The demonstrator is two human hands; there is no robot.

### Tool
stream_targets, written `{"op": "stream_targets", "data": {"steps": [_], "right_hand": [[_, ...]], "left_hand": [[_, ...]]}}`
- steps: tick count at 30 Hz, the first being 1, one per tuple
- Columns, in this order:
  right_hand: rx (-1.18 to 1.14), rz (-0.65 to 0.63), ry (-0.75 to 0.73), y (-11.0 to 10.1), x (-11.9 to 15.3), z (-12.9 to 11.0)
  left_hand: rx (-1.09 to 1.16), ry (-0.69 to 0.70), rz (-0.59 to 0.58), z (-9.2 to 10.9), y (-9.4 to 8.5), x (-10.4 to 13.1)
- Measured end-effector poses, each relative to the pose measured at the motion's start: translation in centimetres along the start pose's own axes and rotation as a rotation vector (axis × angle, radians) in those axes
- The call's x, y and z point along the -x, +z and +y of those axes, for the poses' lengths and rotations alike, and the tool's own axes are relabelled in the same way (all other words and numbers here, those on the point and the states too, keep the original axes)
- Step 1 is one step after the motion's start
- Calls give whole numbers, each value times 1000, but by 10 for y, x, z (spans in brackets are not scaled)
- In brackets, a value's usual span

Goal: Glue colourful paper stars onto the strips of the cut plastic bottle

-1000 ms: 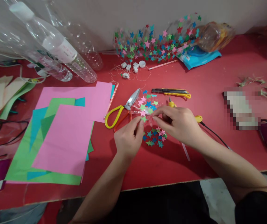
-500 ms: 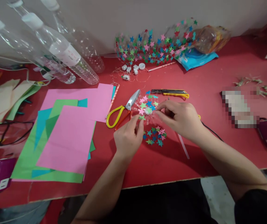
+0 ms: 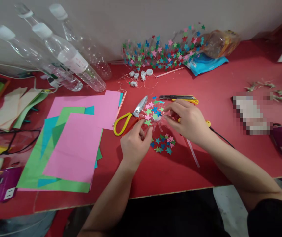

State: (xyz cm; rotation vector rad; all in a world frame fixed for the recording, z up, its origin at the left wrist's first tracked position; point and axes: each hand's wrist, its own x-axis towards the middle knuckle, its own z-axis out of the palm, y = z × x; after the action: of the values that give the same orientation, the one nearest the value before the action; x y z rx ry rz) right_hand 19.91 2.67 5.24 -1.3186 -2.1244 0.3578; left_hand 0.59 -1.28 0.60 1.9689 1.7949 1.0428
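In the centre of the frame, a clear plastic piece dotted with coloured paper stars [image 3: 155, 113] is showing between two hands; the left hand [image 3: 135, 144] is curling its fingers by the lower-left edge and the right hand [image 3: 189, 120] is bending its fingers by the right edge, but whether either is gripping anything, I cannot tell. Metal scissors with yellow and red handles [image 3: 140, 105] are lying just left of the piece, and loose multicoloured paper stars [image 3: 163, 144] are lying below it

Bare red table [image 3: 165, 174] nr the front edge, below the loose stars [image 3: 163, 144]. Another open lane btwn the cutter [image 3: 180, 97] & the blurred slab [image 3: 251, 115]. Scissors [image 3: 136, 113] + paper stack [image 3: 74, 148] block the L side, black cord [image 3: 223, 138] + clear stick [image 3: 192, 153] in the way on the R tbh.
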Motion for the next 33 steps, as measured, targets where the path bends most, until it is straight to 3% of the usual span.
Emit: {"op": "stream_targets", "data": {"steps": [10, 16, 20, 33], "right_hand": [[-4, -24, -99, 2, 3, -8], [207, -287, 23, 11, 10, -19], [265, -392, 84, 14, 10, -23], [165, -401, 79, 21, 11, -19]], "left_hand": [[621, -467, -229, 4, -5, -10], [678, -484, -267, 8, -7, -10], [662, -476, -293, 11, -7, -10], [664, -458, -352, 9, -5, -9]]}}
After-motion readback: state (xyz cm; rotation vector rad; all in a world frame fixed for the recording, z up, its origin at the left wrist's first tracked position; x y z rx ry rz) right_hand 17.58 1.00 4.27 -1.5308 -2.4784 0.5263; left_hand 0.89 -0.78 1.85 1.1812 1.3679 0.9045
